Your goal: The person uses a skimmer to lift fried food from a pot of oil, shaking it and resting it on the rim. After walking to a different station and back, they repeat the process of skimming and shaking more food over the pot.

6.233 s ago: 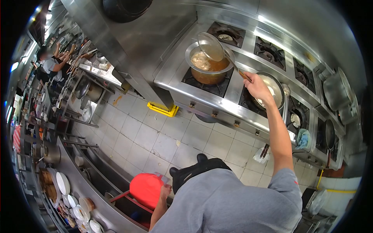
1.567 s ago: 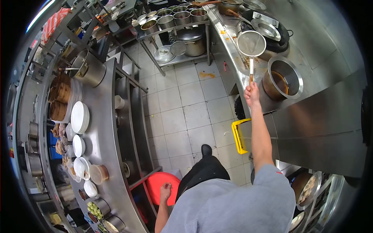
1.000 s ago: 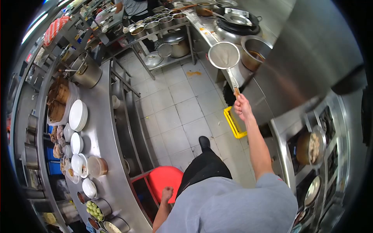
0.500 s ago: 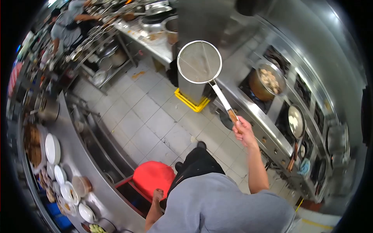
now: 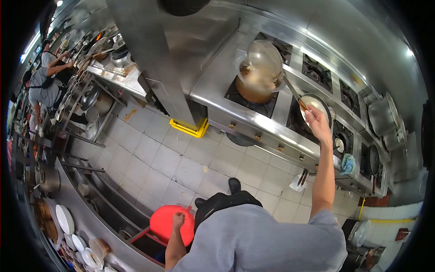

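My right hand is closed around the handle of a round fine-mesh strainer. The strainer's mesh is over the cooking pot on the stove, covering much of its opening. Steam or blur hides whether the mesh touches the food inside. Below the handle, a frying pan with a pale inside sits on the neighbouring burner. My left hand is curled into a fist in front of a red stool, with nothing visible in it.
A stainless stove runs along the right, with a blue cloth at its front. On the left counter are stacked white plates. A steel column with a yellow base guard stands ahead. Co-workers stand far left.
My right hand has carried the strainer rightward from over the floor to above the pot. My view has turned toward the stove. My left hand stays in a fist.
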